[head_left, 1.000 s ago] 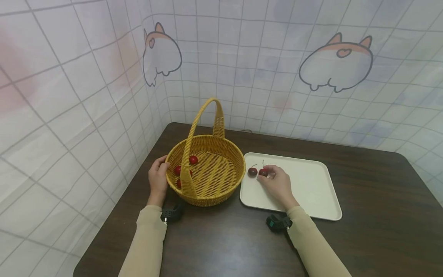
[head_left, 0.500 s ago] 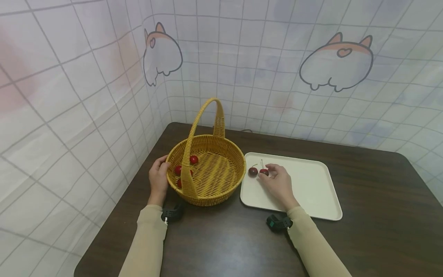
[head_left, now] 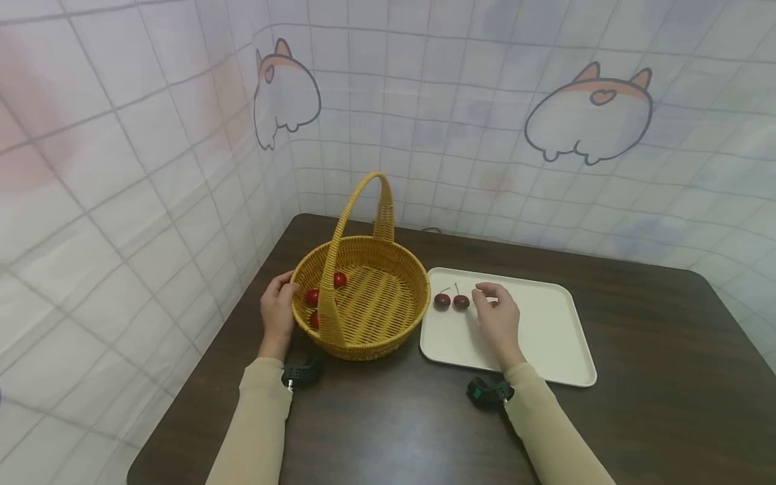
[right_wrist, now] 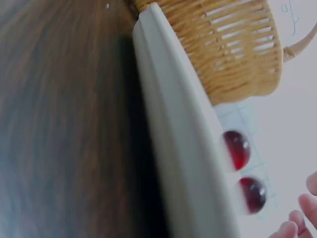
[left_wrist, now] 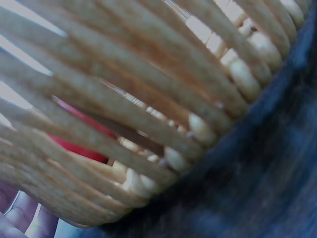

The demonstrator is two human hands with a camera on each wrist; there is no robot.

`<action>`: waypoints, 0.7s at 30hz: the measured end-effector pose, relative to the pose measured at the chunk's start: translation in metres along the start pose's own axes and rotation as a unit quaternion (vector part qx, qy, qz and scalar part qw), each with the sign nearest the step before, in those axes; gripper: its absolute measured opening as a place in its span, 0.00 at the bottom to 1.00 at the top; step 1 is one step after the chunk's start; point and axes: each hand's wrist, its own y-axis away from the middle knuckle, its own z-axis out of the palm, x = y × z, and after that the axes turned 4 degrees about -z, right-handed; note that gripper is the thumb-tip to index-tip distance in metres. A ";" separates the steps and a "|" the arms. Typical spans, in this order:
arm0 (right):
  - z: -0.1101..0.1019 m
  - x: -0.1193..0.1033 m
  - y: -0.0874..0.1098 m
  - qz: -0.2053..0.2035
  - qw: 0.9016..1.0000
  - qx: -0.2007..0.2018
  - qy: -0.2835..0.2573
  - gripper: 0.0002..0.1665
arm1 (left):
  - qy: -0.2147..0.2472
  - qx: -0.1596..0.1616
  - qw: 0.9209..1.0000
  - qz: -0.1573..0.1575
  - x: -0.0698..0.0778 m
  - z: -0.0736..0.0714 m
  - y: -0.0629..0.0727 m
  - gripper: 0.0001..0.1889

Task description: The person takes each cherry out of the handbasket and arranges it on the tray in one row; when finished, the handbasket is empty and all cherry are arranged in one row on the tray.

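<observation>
A yellow woven basket [head_left: 388,316] with a tall handle stands on the table, several red cherries [head_left: 312,298] lying along its left inside. My left hand [head_left: 278,316] holds the basket's left side at the rim; the left wrist view shows its fingers [left_wrist: 22,218] beside the weave. Two dark red cherries with stems, a left one [head_left: 442,301] and a right one [head_left: 461,302], lie side by side on the left of the white tray [head_left: 545,337]. Just right of them, my right hand [head_left: 498,320] hovers over the tray with loosely bent fingers, holding nothing.
The dark wooden table [head_left: 376,417] carries the basket and, close to its right, the tray. A white gridded cloth [head_left: 436,135] with cartoon animals hangs behind and on the left. Each wrist wears a black band [head_left: 490,391].
My right hand has let go of the right cherry on the tray and drawn back slightly to the right. That cherry stays beside the other. My left hand keeps its place at the basket.
</observation>
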 end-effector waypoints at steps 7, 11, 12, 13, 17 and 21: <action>0.000 -0.045 0.010 -0.048 0.995 0.018 -0.081 0.09 | -0.005 -0.001 1.000 0.001 0.005 -0.001 -0.002 0.17; 0.005 -0.090 0.028 -0.101 0.987 -0.028 -0.126 0.08 | -0.011 0.002 1.000 -0.009 0.004 -0.005 -0.001 0.18; 0.008 -0.100 0.031 -0.112 0.984 -0.045 -0.132 0.08 | -0.010 0.004 1.000 -0.011 0.004 -0.006 -0.001 0.18; 0.012 -0.106 0.032 -0.122 0.981 -0.062 -0.136 0.07 | -0.010 0.004 1.000 -0.012 0.005 -0.007 -0.002 0.18; 0.034 -0.113 0.029 -0.152 0.973 -0.126 -0.120 0.07 | -0.001 -0.001 1.000 -0.014 0.007 -0.007 -0.005 0.18; 0.058 -0.118 0.028 -0.170 0.966 -0.184 -0.069 0.08 | -0.013 -0.012 0.999 -0.026 0.003 -0.011 0.003 0.19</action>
